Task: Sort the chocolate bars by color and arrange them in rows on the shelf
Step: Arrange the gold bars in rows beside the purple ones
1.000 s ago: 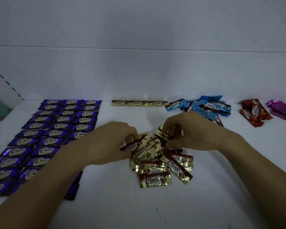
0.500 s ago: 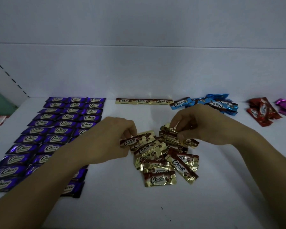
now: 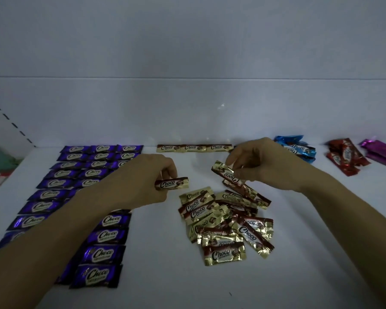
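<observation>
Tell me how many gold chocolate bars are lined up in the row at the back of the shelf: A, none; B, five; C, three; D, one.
C: three gold bars lie end to end in the back row, while the left hand and the right hand each pinch another one not yet placed.

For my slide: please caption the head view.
Left hand holds a gold bar, right hand a second bar, near the pile.

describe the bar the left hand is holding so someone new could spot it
Start at the white shelf, right of the purple rows. Beside the loose gold pile, the left hand pinches one gold-and-brown bar. Unlike the tilted bar in the right hand, it is level, its Choco logo upright.
</observation>
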Demonstrator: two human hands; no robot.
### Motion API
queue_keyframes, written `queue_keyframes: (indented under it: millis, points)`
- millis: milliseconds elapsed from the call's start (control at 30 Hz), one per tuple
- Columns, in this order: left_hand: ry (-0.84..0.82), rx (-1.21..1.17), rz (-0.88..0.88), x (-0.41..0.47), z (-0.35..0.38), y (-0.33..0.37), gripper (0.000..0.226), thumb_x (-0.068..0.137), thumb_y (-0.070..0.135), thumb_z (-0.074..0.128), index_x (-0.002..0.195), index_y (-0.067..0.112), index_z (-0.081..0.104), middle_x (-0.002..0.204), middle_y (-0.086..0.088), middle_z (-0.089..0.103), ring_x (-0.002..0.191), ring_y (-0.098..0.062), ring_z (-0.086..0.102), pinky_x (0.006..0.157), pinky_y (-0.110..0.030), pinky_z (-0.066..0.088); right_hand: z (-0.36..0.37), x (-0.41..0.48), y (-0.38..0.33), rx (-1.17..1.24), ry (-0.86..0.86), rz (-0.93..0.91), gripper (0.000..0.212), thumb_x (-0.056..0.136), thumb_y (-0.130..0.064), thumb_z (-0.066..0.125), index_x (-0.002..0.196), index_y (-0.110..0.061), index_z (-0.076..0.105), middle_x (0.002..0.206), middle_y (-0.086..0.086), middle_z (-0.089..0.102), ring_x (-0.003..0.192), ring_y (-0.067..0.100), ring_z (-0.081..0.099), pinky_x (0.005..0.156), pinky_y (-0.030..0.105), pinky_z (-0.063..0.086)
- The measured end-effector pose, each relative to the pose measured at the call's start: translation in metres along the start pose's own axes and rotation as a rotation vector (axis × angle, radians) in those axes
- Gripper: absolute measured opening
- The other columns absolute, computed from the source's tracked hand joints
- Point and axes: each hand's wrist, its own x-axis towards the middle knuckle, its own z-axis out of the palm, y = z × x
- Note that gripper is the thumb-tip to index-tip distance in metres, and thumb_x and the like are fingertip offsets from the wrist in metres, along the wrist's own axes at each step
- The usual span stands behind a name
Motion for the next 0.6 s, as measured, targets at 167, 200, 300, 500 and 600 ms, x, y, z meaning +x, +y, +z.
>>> queue_keyframes:
  millis: [167, 200, 300, 500, 600]
  points:
    - [0.004, 0.046, -0.006, 0.013, -0.001, -0.017, 0.037, 0.078, 0.021, 0.075, 0.111, 0.03, 0.06, 0.1, 0.02, 0.057, 0.09, 0.002, 0.055, 0.079, -0.018, 0.049, 0.016, 0.024, -0.003, -0.047, 0.024, 0.054, 0.032, 0.081, -0.009, 0.078, 0.106, -0.028, 0.068, 0.085, -0.002, 0.073, 0.072, 0.014, 0.071, 0.074, 0.044, 0.061]
    - [0.005, 0.047, -0.007, 0.015, 0.0, -0.021, 0.037, 0.079, 0.022, 0.075, 0.111, 0.031, 0.06, 0.101, 0.021, 0.057, 0.09, 0.003, 0.054, 0.078, -0.016, 0.047, 0.02, 0.029, -0.004, -0.071, 0.025, 0.052, 0.037, 0.08, -0.009, 0.077, 0.109, -0.03, 0.065, 0.085, -0.003, 0.072, 0.071, 0.012, 0.071, 0.073, 0.043, 0.061]
    - [0.005, 0.048, -0.005, 0.022, 0.001, -0.029, 0.035, 0.078, 0.022, 0.076, 0.107, 0.032, 0.059, 0.099, 0.021, 0.057, 0.087, 0.004, 0.055, 0.071, -0.009, 0.043, 0.029, 0.042, -0.008, -0.093, 0.011, 0.046, 0.047, 0.077, -0.005, 0.073, 0.115, -0.031, 0.064, 0.088, -0.002, 0.068, 0.067, 0.014, 0.071, 0.066, 0.04, 0.062]
    - [0.075, 0.078, 0.037, 0.036, 0.002, -0.034, 0.017, 0.085, 0.02, 0.071, 0.1, 0.027, 0.068, 0.097, 0.015, 0.059, 0.088, -0.004, 0.057, 0.077, -0.018, 0.043, 0.045, 0.062, -0.004, -0.188, 0.085, 0.033, 0.015, 0.079, -0.019, 0.077, 0.089, -0.025, 0.068, 0.089, -0.006, 0.068, 0.077, 0.01, 0.062, 0.067, 0.031, 0.052]
    - [0.106, 0.163, 0.06, 0.04, 0.004, -0.04, 0.014, 0.089, 0.025, 0.068, 0.103, 0.026, 0.069, 0.103, 0.01, 0.06, 0.093, -0.009, 0.055, 0.081, -0.026, 0.045, 0.053, 0.064, 0.0, -0.258, 0.163, 0.012, 0.019, 0.081, -0.027, 0.078, 0.095, -0.024, 0.065, 0.097, -0.006, 0.066, 0.077, 0.008, 0.06, 0.064, 0.023, 0.047]
